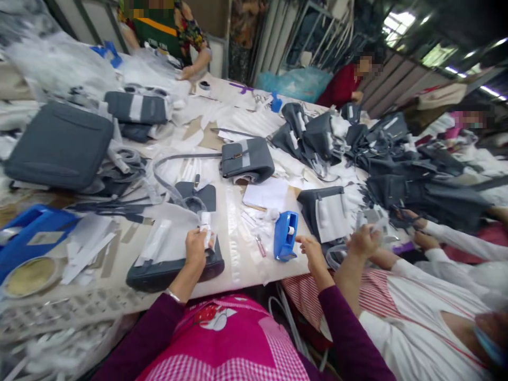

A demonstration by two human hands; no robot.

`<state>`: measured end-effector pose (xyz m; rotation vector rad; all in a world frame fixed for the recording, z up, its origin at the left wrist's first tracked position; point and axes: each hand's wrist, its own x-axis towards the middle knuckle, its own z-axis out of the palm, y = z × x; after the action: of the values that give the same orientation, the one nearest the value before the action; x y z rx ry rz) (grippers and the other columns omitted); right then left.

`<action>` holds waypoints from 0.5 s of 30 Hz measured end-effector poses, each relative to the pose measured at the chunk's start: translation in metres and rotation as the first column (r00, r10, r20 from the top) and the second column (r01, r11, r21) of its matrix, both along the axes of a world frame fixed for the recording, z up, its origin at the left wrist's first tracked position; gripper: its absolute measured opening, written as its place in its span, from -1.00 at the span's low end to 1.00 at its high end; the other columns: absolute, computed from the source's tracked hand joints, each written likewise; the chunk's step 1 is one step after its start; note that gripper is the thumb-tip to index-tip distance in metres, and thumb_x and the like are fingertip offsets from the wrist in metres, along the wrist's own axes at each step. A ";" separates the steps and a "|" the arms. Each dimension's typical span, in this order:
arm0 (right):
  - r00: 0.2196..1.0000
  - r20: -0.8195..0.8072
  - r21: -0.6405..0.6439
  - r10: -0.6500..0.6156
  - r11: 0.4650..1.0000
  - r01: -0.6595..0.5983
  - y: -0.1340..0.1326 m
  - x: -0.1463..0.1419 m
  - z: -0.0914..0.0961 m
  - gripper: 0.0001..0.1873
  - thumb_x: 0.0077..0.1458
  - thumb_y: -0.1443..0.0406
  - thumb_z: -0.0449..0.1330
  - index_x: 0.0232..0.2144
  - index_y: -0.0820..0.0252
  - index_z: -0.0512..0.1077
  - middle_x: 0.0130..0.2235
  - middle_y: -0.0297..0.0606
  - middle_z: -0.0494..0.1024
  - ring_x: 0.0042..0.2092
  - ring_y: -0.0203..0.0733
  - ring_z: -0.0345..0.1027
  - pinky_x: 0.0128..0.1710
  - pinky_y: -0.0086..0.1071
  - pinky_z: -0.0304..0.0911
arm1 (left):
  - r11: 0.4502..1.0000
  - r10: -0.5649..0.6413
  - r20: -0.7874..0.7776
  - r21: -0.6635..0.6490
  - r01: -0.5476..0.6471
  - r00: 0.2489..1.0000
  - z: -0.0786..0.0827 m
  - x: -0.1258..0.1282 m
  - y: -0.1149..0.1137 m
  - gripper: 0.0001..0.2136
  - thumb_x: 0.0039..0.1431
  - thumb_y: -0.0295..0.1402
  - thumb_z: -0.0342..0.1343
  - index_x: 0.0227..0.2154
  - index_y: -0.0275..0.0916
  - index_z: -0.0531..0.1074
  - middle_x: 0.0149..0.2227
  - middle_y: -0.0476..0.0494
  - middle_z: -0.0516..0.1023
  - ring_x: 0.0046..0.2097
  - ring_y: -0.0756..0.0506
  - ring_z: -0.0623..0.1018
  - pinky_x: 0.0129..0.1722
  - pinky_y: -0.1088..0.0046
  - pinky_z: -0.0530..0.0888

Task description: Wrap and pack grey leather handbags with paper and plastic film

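Note:
A dark grey handbag (170, 267) lies flat at the table's near edge, partly wrapped in white paper. My left hand (196, 246) rests on it, fingers closed on a small white paper piece at the bag's upper part. My right hand (311, 251) hovers to the right, fingers loosely apart and holding nothing, just beside a blue tape dispenser (286, 235). Small scissors or clips (261, 245) lie between the bag and the dispenser.
A co-worker in white and red stripes (397, 286) sits right beside me, hands on another grey bag (327, 211). More grey bags (246, 159) and paper scraps cover the table. A blue tray (27, 233) and a white basket (59, 312) sit at left. Other people work at the far end.

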<state>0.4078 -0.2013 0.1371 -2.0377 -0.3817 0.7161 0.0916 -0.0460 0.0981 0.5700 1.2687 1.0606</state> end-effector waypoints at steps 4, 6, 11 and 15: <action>0.997 -0.050 -0.042 -0.066 0.997 0.064 -0.021 -0.006 -0.021 -0.62 -0.31 0.12 0.24 -0.43 0.29 0.50 -0.52 -0.23 0.53 -0.51 -0.25 0.28 -0.54 -0.43 0.04 | 1.000 0.003 0.012 0.004 -0.003 1.000 0.003 0.000 -0.001 -0.67 -0.14 -0.28 0.21 -0.33 -0.25 0.23 -0.55 0.00 0.49 -0.70 0.06 0.33 -0.72 0.60 0.23; 0.993 -0.069 -0.028 -0.094 0.995 0.092 -0.018 -0.011 -0.029 -0.59 -0.36 0.17 0.26 -0.39 0.31 0.49 -0.56 -0.25 0.52 -0.51 -0.23 0.31 -0.52 -0.42 0.06 | 1.000 -0.002 0.014 0.006 0.002 1.000 0.005 0.000 -0.001 -0.67 -0.14 -0.29 0.21 -0.33 -0.25 0.22 -0.56 0.00 0.49 -0.70 0.06 0.33 -0.72 0.59 0.22; 0.982 -0.101 0.054 -0.157 0.985 0.163 -0.014 -0.015 -0.033 -0.58 -0.43 0.22 0.29 -0.40 0.29 0.42 -0.59 -0.34 0.47 -0.49 -0.21 0.33 -0.47 -0.39 0.16 | 0.999 -0.020 -0.009 0.032 0.020 1.000 0.004 0.002 -0.002 -0.68 -0.13 -0.29 0.19 -0.33 -0.24 0.20 -0.56 0.00 0.50 -0.71 0.06 0.33 -0.71 0.60 0.22; 0.980 -0.126 0.091 -0.153 0.982 0.165 -0.037 -0.026 -0.027 -0.67 -0.35 0.19 0.29 -0.47 0.25 0.41 -0.60 -0.37 0.42 -0.55 -0.32 0.22 -0.54 -0.44 0.08 | 0.999 -0.008 -0.025 0.050 0.009 1.000 0.004 0.003 -0.003 -0.67 -0.12 -0.30 0.19 -0.33 -0.22 0.17 -0.55 -0.01 0.51 -0.71 0.05 0.33 -0.73 0.59 0.23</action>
<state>0.3817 -0.2378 0.1106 -1.8955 -0.1799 0.7008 0.0947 -0.0489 0.1016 0.6275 1.2629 1.0834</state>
